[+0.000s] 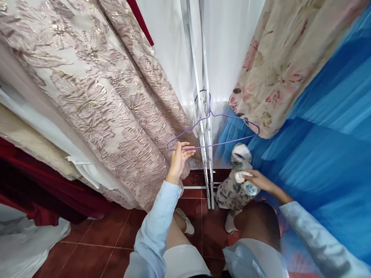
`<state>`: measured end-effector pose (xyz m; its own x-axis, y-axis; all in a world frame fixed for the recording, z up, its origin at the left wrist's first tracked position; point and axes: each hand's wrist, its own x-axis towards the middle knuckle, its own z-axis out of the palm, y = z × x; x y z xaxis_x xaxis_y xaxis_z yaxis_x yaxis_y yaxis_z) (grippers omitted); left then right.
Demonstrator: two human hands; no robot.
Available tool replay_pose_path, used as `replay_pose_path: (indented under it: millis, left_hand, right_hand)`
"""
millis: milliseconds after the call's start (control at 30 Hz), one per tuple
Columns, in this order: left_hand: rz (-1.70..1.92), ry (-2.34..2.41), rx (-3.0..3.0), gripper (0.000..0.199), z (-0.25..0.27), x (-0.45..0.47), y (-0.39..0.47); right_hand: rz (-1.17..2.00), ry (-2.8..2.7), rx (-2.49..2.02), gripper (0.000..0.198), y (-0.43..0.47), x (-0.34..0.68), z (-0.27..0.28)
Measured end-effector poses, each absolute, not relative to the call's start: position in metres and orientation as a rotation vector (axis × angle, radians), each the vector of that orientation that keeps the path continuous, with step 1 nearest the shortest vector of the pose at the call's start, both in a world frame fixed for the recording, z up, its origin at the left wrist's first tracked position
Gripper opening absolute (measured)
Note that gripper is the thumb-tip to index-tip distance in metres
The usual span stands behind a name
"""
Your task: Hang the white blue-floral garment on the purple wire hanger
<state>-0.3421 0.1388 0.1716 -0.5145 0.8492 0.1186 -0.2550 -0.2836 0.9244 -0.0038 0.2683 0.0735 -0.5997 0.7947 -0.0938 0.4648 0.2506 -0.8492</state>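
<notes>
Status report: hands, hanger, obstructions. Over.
Left hand at lower corner of thin purple triangular hanger. Right hand holding white-and-blue object. Hanger crosses silver metal uprights; possible snag.

Dark red tiled floor (98,231) (thin, pale grout lines (97,245)).

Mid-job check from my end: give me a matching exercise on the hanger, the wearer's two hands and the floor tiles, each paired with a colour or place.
Column one
1. Hanger
2. Left hand
3. Right hand
4. Floor tiles

Column two
A. Fingers at a small white object
B. Dark red
C. Purple
D. By one lower corner of the hanger

Right pairs: 1-C, 2-D, 3-A, 4-B
</notes>
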Motion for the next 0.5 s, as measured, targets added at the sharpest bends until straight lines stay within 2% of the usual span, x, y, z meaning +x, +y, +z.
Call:
replay_pose_path:
  millis: [67, 167, 267, 400, 500]
  left_hand:
    - [1.859, 1.091, 0.810, 0.051, 0.163, -0.337, 0.140]
    - [1.821, 0.944, 0.834, 0.052, 0.149, -0.323, 0.138]
    - [1.612, 0.845, 1.004, 0.057, 0.135, -0.306, 0.132]
    - [1.082, 0.834, 1.350, 0.064, 0.134, -0.282, 0.112]
    - [0.932, 0.834, 1.474, 0.089, 0.152, -0.262, 0.081]
  right_hand:
    - [1.468, -2.303, -0.784, 0.038, 0.245, -0.016, 0.105]
    - [1.431, -2.368, -0.516, 0.041, 0.220, -0.037, 0.162]
    - [1.432, -2.283, -0.466, 0.042, 0.214, -0.054, 0.210]
    - [1.455, -1.944, -0.516, 0.039, 0.221, -0.069, 0.245]
    - [1.375, -1.656, -0.608, 0.036, 0.225, -0.077, 0.257]
